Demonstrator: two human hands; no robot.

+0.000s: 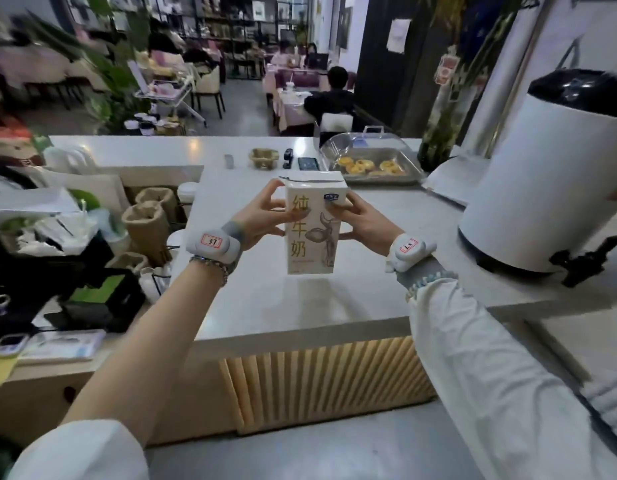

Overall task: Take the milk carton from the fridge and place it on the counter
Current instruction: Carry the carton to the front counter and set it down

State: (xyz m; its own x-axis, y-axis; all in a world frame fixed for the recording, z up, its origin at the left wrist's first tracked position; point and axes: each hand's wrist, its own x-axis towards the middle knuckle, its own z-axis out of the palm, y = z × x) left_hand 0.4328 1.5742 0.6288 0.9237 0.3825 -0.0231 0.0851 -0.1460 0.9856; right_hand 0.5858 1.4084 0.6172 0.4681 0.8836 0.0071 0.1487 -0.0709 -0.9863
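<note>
A tall cream milk carton (312,233) with gold characters and a cow drawing stands upright on the white counter (265,306), its base at or just above the surface; I cannot tell which. My left hand (262,220) grips its left side near the top. My right hand (360,221) grips its right side at the same height. Both wrists carry grey strapped bands with labels. No fridge is in view.
A large white drinks dispenser (549,181) with a black tap stands at the right. A metal tray of pastries (373,166) under a clear lid sits behind the carton. Cardboard cup holders (147,223) and clutter fill the lower shelf at left. Seated people are beyond the counter.
</note>
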